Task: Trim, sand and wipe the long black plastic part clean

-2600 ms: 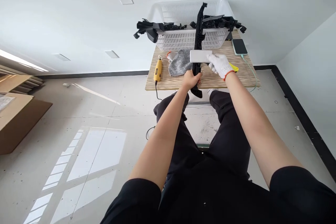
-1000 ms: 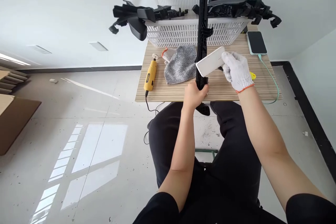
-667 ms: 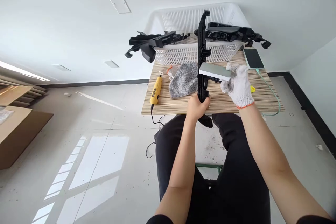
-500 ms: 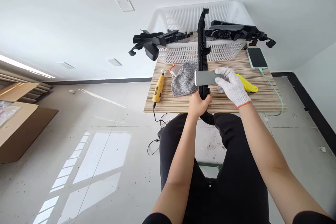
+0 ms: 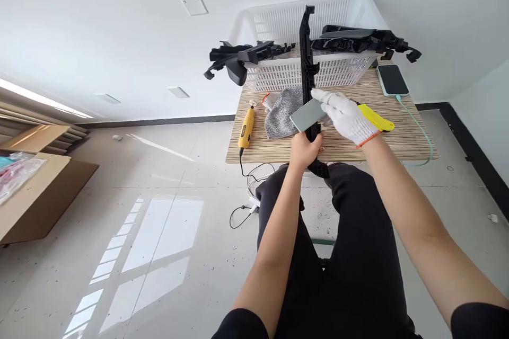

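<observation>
My bare left hand (image 5: 304,149) is wrapped round the lower end of a long black plastic part (image 5: 306,58), which stands upright over the front of the small wooden table (image 5: 397,140). My right hand (image 5: 345,114), in a white knitted glove, grips a flat grey block (image 5: 305,115) and holds it tilted against the black part just above my left hand. A yellow utility knife (image 5: 376,118) lies on the table behind my right hand.
A white slatted basket (image 5: 278,71) stands at the back of the table with black plastic parts (image 5: 360,41) across its rim. A grey glove (image 5: 281,111), a yellow rotary tool (image 5: 247,126) and a phone (image 5: 392,79) on a cable also lie there. Cardboard boxes (image 5: 35,190) sit at the left.
My right hand has kept shifting the grey block along and against the black part, tilting it differently each time. My left hand has kept its grip. The yellow knife has come into view.
</observation>
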`<control>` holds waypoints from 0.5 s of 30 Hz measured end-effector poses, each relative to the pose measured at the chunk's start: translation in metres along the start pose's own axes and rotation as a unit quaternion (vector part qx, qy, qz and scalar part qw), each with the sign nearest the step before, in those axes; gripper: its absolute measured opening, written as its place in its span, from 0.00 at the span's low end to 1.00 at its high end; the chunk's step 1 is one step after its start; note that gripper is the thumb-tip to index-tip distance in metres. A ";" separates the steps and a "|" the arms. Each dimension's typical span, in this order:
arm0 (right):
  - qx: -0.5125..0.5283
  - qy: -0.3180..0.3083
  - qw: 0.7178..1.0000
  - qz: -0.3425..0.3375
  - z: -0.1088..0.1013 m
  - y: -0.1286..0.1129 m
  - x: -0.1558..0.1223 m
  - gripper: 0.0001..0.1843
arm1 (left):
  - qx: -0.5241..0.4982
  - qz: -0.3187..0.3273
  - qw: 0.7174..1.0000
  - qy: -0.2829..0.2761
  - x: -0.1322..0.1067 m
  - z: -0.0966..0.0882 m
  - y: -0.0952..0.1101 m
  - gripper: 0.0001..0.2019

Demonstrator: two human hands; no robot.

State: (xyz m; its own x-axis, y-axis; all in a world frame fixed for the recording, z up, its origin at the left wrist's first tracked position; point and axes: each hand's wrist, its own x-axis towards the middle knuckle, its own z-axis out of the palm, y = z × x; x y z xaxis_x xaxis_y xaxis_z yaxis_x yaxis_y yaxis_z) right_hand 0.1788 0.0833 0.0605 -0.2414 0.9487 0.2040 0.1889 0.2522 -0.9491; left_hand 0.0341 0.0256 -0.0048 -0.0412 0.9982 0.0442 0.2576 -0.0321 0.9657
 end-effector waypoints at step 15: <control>-0.115 0.015 0.992 -0.048 -0.010 0.006 -0.012 0.23 | 0.012 0.021 1.000 0.003 -0.011 0.000 0.002 0.11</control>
State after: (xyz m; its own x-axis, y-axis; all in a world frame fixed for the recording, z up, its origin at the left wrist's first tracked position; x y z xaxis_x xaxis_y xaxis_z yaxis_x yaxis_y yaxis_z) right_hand 0.1919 0.0753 0.0550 -0.2408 0.9226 0.3013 0.3803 0.3753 -0.8453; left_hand 0.0355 0.0147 -0.0032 -0.0347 0.9957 0.0860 0.2826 -0.0727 0.9565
